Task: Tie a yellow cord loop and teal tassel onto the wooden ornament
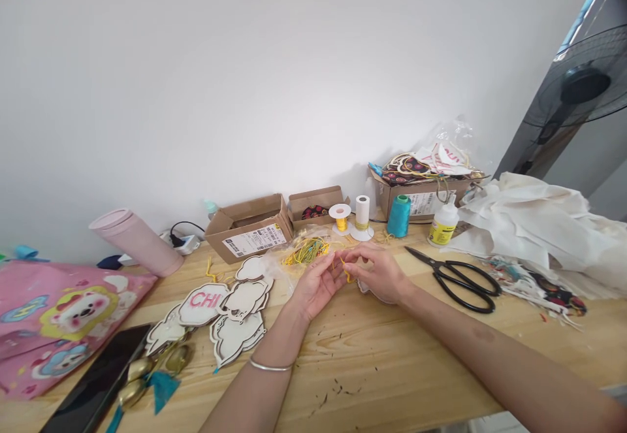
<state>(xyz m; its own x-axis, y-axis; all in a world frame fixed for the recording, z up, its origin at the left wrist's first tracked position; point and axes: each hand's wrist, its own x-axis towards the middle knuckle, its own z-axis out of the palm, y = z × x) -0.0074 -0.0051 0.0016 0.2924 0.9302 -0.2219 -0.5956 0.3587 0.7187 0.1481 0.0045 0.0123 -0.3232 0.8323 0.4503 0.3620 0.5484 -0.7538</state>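
Observation:
My left hand (318, 284) and my right hand (376, 271) meet over the middle of the wooden table. Between their fingertips runs a thin yellow cord (348, 275), pinched by both. Partly hidden under my right hand lies a white cloud-shaped piece (363, 287). Just behind my left hand, a tangle of yellow and green cords (309, 251) rests on clear plastic. To the left are several white shaped boards (245, 299), one with pink "CHI" lettering (204, 299). Black-handled scissors (463, 279) lie open to the right of my right hand.
Along the wall stand a cardboard box (252, 230), a yellow spool (340, 219), a white spool (362, 214), a teal thread cone (400, 216), a glue bottle (443, 224) and a filled box (425, 194). White cloth (533, 230) covers the right. A phone (95, 381) and pink tumbler (140, 242) are left.

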